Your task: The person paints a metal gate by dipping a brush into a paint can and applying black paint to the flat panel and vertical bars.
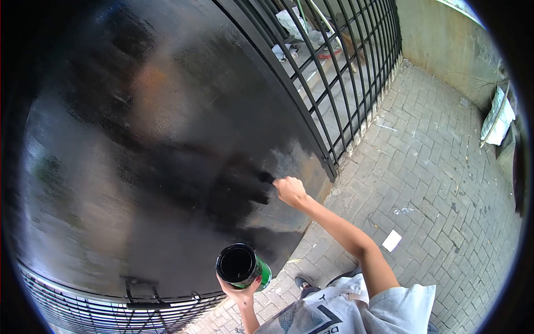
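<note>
My right hand (290, 191) is closed round the handle of a dark paintbrush (266, 177), whose tip is against a large metal panel (183, 195). Wet-looking black paint covers much of the panel; a grey and brownish patch (292, 214) shows near its lower right edge. Lower down, my left hand (242, 290) holds a green can (265, 275) from below and the side. The can's open top shows black inside, and its rim is smeared black.
Black bars (345, 83) adjoin the panel at the upper right, with bags behind them. Another barred section (111, 312) runs along the lower left. Brick paving (428, 167) bears a white card (391, 241). A white sack (498, 117) leans at the far right, near a wall (445, 50).
</note>
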Motion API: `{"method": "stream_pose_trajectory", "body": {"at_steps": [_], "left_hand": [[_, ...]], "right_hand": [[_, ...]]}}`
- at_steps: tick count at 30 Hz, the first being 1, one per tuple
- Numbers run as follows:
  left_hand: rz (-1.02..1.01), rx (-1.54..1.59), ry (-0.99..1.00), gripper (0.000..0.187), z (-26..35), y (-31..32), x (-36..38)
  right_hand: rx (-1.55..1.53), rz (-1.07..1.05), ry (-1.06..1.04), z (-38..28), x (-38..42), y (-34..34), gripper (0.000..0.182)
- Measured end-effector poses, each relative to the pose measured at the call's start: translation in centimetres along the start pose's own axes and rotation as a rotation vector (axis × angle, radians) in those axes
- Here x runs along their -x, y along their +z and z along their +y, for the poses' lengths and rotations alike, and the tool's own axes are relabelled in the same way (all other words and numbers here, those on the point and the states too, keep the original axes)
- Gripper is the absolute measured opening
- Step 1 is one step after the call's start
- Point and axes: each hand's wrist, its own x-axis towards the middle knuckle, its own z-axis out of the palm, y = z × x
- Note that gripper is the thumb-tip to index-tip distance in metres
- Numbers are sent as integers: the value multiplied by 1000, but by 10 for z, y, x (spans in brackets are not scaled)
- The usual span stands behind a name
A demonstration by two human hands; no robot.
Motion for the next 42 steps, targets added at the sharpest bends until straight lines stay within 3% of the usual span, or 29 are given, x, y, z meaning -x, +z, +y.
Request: {"method": "stream_pose_trajectory", "body": {"at_steps": [2,4,7,11,14,15,16,22,24,27,31,36,39,42], "left_hand": [[-20,-27,7,104,-4,-1,-2],[-24,-6,15,104,2,3,-2],[-15,51,-18,104,4,5,0],[-17,17,-18,104,-1,0,4],[-18,4,-6,105,-1,0,3],[-20,-5,-2,105,0,-1,4],[-13,-5,-6,105,2,-3,7],[5,-59,38,106,-2,-8,6],[41,-26,17,105,-3,-8,8],[57,13,-27,105,-1,-7,9],[39,3,8,105,6,-4,5],[34,-8,-23,105,7,-9,10],[44,-7,18,106,4,-4,6],[26,-66,61,107,-4,-7,5]], "right_hand": [[-2,66,-134,-44,-25,-36,18],[-144,277,-196,-86,-34,-70,16],[-295,429,-262,-106,-36,-87,18],[-118,287,-181,-57,-8,-16,26],[-61,29,-15,-6,20,20,28],[18,-152,78,6,22,22,25],[55,-156,83,15,25,27,14],[56,-15,-136,-78,-21,-40,18],[-94,303,-221,-102,-21,-60,20],[-283,462,-307,-120,-14,-73,23],[-155,346,-213,-68,-5,2,26],[66,-195,41,-11,25,9,19],[-62,32,-9,-44,7,-15,14],[-120,151,-199,-97,-26,-48,24]]}}
